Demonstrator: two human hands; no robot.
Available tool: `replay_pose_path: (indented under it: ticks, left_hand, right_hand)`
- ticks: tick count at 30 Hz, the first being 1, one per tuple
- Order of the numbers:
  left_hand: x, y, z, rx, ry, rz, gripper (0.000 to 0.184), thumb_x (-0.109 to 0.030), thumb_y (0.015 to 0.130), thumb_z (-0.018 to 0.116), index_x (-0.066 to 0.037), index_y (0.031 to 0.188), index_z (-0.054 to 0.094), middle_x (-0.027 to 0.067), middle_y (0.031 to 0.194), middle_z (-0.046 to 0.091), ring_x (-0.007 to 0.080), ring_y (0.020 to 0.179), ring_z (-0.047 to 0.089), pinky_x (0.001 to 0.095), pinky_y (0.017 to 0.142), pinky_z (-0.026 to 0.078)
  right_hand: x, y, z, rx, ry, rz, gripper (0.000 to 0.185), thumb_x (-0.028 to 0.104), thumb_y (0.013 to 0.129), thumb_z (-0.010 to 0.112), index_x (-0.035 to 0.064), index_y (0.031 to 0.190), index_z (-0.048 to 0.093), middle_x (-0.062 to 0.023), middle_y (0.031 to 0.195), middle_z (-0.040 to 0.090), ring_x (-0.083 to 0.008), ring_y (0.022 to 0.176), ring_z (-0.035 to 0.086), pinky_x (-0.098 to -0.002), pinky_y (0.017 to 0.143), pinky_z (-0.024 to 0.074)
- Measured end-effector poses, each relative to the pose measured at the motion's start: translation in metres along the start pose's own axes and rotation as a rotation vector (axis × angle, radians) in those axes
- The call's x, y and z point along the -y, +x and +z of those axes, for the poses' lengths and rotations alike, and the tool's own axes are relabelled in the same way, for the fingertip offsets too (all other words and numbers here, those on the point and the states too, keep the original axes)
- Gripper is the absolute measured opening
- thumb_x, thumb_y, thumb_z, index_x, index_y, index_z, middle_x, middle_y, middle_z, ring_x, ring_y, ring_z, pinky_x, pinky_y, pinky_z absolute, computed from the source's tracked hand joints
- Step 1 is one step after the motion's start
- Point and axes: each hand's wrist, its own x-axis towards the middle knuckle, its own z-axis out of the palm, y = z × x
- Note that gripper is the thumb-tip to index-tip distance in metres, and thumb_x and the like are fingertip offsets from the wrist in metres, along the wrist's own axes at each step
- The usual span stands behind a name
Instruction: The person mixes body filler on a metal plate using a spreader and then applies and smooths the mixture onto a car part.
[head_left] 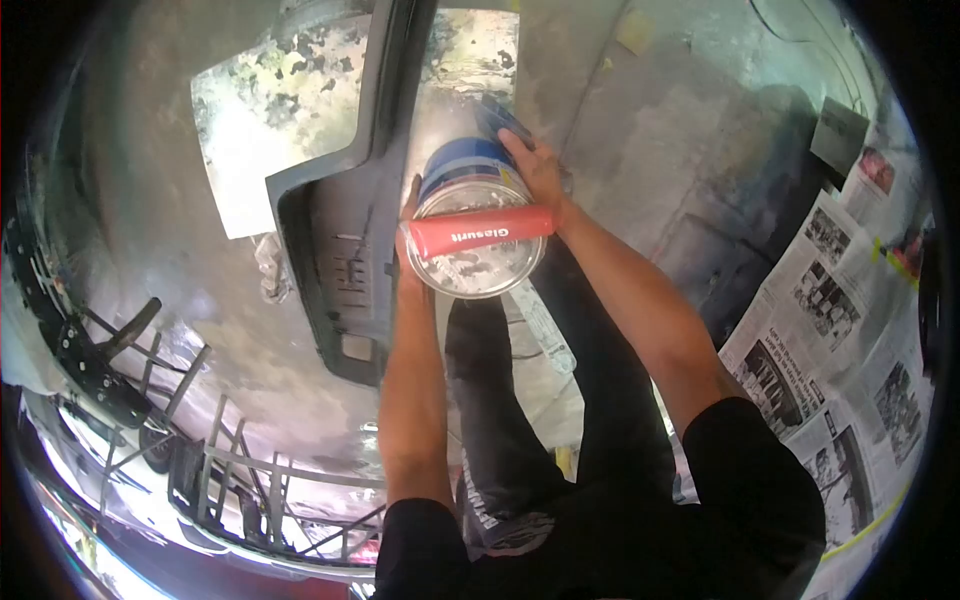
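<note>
Round blue can (468, 158) with a clear-looking, silvery round lid (478, 275): held up above the floor, over the person's legs, lid end toward the camera. A red strip (481, 231) lettered "Glasurit", upside down in view, crossed the lid. 2 hands clamped the can between them: left hand (407, 205) on the left side, mostly hidden; right hand (535, 168) on the right side, fingers reaching a dark blue item, too unclear to identify. Just left of the can: long dark grey moulded panel (345, 225). Beyond that, 1 shiny paint-spotted sheet (285, 120); another spotted sheet (470, 50) behind the can. Far right: printed newspaper sheets (790, 330). Lower left: grey metal frames (240, 465). Stained grey concrete floor (670, 130) all around.
</note>
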Motion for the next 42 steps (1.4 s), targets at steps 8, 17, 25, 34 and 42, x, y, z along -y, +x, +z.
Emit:
replay_pose_path:
  ticks: [8,17,25,34,42]
  left_hand:
    - [-0.059,-0.011,0.064,-0.185,-0.197,-0.383,0.059,-0.041,0.116,0.044,-0.008,0.164,0.042,0.0183,0.156,0.055,0.0293,0.134,0.063,0.0428,0.110,0.055]
    - [-0.082,-0.200,0.096,-0.388,0.254,-0.460,0.065,-0.049,0.111,0.055,-0.002,0.156,0.048,0.0162,0.148,0.060,0.0290,0.130,0.062,0.0451,0.094,0.059]
    - [-0.198,-0.342,0.246,-0.132,0.190,-0.160,0.035,-0.030,0.108,0.068,0.000,0.126,0.071,0.0065,0.105,0.074,0.0172,0.097,0.071,0.0321,0.085,0.060]
    - [-0.229,-0.425,0.236,-0.152,-0.012,0.030,0.020,-0.019,0.105,0.074,0.000,0.112,0.077,0.0025,0.094,0.076,0.0104,0.083,0.069,0.0295,0.075,0.057]
    - [-0.236,-0.508,0.184,-0.537,-0.148,0.246,0.015,-0.008,0.101,0.073,0.001,0.113,0.074,0.0027,0.102,0.076,0.0115,0.091,0.068,0.0293,0.086,0.054]
  right_hand:
    - [-0.011,0.033,-0.005,0.028,-0.147,-0.020,0.048,0.041,0.100,0.076,-0.0049,0.112,0.078,-0.0074,0.093,0.077,-0.0132,0.082,0.067,-0.0322,0.075,0.0549]
    - [0.122,-0.094,-0.095,-0.016,-0.013,0.136,0.045,0.033,0.100,0.077,-0.0009,0.129,0.070,-0.0070,0.113,0.076,-0.0152,0.094,0.071,-0.0311,0.071,0.0571]
    - [0.276,-0.321,-0.051,0.387,-0.184,0.193,0.040,0.031,0.107,0.067,-0.0018,0.130,0.071,-0.0037,0.111,0.076,-0.0119,0.102,0.069,-0.0315,0.092,0.0548]
    - [0.341,-0.427,-0.014,0.607,-0.680,0.124,0.039,0.033,0.109,0.063,-0.0030,0.111,0.076,0.0004,0.092,0.073,-0.0098,0.087,0.065,-0.0298,0.078,0.0531]
    - [0.315,-0.409,0.010,0.726,-0.497,0.153,0.039,0.030,0.108,0.065,-0.0005,0.132,0.070,-0.0051,0.111,0.078,-0.0126,0.096,0.073,-0.0315,0.084,0.0580]
